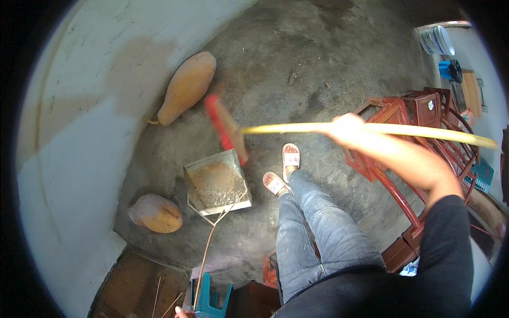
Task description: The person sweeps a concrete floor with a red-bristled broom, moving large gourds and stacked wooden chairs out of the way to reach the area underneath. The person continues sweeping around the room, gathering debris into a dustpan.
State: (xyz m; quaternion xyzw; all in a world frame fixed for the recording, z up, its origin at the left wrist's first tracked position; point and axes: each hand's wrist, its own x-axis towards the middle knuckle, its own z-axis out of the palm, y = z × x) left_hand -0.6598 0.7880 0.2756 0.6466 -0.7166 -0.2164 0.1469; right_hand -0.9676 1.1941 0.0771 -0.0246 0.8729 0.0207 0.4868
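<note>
My right hand point(346, 126) grips the yellow handle of a broom point(286, 128) around its middle. The broom's head, with red bristles point(216, 119), is blurred and lies beside the open edge of a metal dustpan point(214, 157). Dirt and small debris point(216, 187) cover the pan's floor. A long thin handle point(207, 250) runs from the pan's wire frame down to my left hand point(183, 313). Only some fingers of that hand show at the bottom edge, closed about the handle's end.
Two large pumpkin-like gourds point(189, 87) point(157, 214) rest on the concrete floor point(270, 79) near the pale wall point(79, 127). Reddish wooden chairs point(389, 115) stand at right. A teal plastic stool point(212, 298) is near the dustpan's handle. White buckets point(437, 41) sit at upper right.
</note>
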